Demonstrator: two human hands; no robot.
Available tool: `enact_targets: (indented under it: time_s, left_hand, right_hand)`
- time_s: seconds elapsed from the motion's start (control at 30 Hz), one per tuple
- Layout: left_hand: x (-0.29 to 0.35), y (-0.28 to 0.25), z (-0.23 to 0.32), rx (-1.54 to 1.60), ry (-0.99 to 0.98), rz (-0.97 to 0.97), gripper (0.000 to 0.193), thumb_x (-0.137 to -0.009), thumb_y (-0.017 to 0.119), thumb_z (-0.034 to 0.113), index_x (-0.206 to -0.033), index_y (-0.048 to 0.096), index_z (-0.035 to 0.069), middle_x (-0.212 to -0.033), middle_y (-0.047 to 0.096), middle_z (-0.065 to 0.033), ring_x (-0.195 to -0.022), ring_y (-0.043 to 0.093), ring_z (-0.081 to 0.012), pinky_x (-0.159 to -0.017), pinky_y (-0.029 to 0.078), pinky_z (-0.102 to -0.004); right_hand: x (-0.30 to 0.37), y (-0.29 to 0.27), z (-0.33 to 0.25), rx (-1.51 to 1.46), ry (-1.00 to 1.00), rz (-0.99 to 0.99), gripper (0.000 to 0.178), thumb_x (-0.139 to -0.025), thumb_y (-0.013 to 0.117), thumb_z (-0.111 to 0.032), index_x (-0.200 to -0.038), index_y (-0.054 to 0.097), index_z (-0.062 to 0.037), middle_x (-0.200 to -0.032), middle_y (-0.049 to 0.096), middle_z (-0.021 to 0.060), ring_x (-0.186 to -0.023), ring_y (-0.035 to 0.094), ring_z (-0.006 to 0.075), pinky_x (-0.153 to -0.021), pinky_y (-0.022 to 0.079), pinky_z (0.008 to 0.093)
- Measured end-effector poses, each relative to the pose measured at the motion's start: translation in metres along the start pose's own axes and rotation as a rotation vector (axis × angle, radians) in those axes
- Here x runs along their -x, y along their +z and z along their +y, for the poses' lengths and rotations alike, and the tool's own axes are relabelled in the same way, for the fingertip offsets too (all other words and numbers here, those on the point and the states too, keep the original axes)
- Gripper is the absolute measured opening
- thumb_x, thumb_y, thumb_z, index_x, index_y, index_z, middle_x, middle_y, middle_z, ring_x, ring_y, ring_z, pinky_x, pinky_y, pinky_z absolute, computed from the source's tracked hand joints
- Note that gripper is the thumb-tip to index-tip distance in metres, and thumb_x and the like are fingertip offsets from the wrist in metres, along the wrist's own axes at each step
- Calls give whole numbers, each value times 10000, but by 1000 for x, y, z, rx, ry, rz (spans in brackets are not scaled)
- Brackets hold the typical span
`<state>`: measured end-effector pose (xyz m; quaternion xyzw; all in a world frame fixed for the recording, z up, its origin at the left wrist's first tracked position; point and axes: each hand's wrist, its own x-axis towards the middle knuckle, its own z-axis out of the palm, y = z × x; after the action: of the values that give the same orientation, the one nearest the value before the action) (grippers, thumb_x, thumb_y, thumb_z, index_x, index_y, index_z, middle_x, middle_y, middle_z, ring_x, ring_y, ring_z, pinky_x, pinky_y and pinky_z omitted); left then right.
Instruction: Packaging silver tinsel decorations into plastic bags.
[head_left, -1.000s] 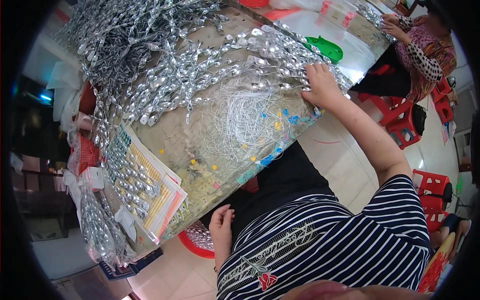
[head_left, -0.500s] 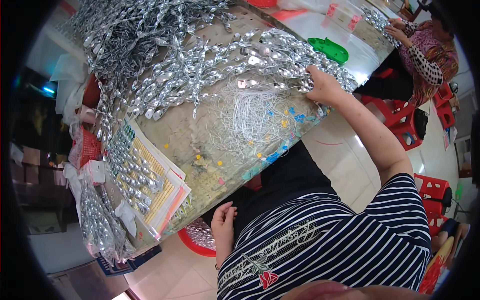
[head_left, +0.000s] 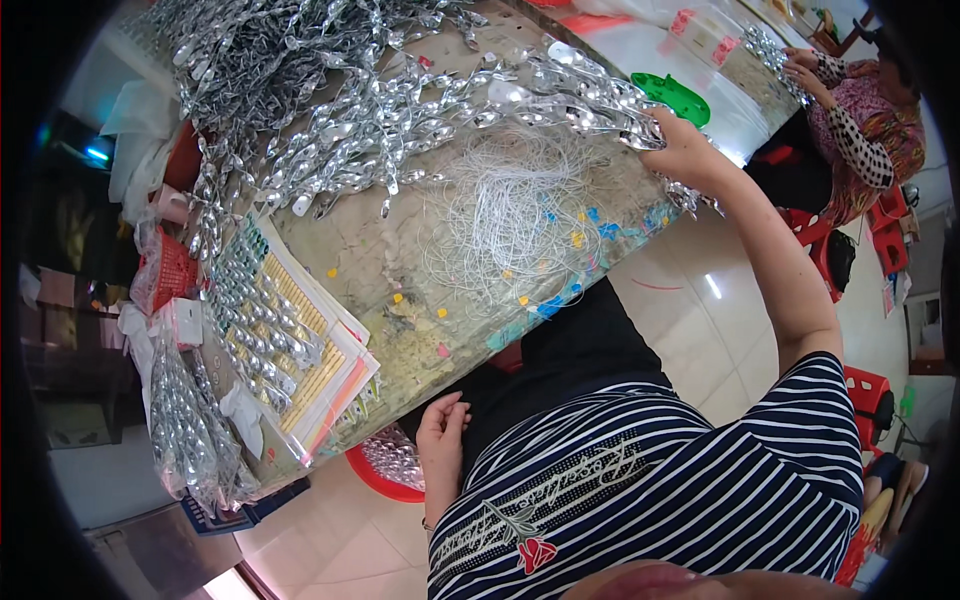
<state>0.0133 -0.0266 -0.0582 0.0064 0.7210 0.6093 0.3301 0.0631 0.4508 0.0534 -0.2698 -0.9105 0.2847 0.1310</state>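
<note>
At the table's far right, my right hand (head_left: 684,150) is closed around a bunch of shiny silver twisted strands (head_left: 570,98). The bunch stretches leftward from my fingers across the tabletop, and some strand ends dangle below the hand past the table edge. A loose tangle of thin white string (head_left: 515,205) lies left of and below that hand. My left hand (head_left: 442,435) is low by my lap, off the table, its fingers loosely bent and apart with nothing visible in them. More silver strands (head_left: 345,150) are spread over the table's middle.
A big heap of silver strands (head_left: 270,60) fills the back left. Strands lie on a paper stack (head_left: 325,350) at the front left, near a bagged bundle (head_left: 190,430). A green tray (head_left: 672,98) sits beyond my right hand. Below are a red basin (head_left: 365,475) and, rightward, a co-worker (head_left: 860,130).
My right hand has moved a little right and up, drawing the silver bunch along and off the white string. My left hand has barely shifted.
</note>
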Motion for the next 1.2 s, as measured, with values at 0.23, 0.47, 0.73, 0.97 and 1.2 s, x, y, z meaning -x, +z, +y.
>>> enact_targets:
  time_s: [0.23, 0.47, 0.73, 0.97, 1.2]
  left_hand:
    - [-1, -3, -5, -44, 5, -8, 239, -918, 570, 112, -1131, 579, 3, -945, 650, -51, -811, 585, -87, -732, 452, -204]
    - [0, 0, -2, -19, -2, -2, 235, -918, 568, 112, -1128, 583, 8, -946, 651, -50, -802, 583, -84, -722, 452, -203]
    - [-5, 12, 19, -52, 11, -19, 203, -922, 557, 106, -1093, 617, 14, -918, 662, -43, -749, 577, -73, -681, 453, -197]
    - [-22, 29, 101, -163, 3, -370, 187, -914, 565, 99, -1071, 640, 30, -871, 669, -29, -693, 572, -48, -619, 455, -193]
    - [-101, 64, 164, -344, 476, -97, 246, -882, 594, 83, -1120, 604, 20, -954, 655, -53, -788, 614, -110, -668, 495, -225]
  right_hand:
    - [-4, -6, -6, 5, 53, -81, 531, -705, 633, -111, -1201, 500, 23, -949, 618, 129, -874, 574, 187, -801, 454, 297]
    - [2, -9, -4, 16, 128, -146, 603, -683, 622, -104, -1253, 469, 22, -928, 613, 146, -865, 588, 208, -776, 472, 313]
    - [-2, -30, -14, 3, 72, -143, 563, -695, 626, -93, -1230, 485, 15, -952, 598, 98, -854, 554, 157, -778, 447, 271]
    - [-5, -41, -40, -116, 68, -187, 480, -703, 576, -92, -1162, 531, 42, -913, 609, 115, -842, 555, 167, -788, 444, 282]
    - [-6, -47, -36, -199, 96, -235, 499, -751, 616, -63, -1227, 485, 11, -951, 598, 41, -830, 539, 111, -761, 439, 255]
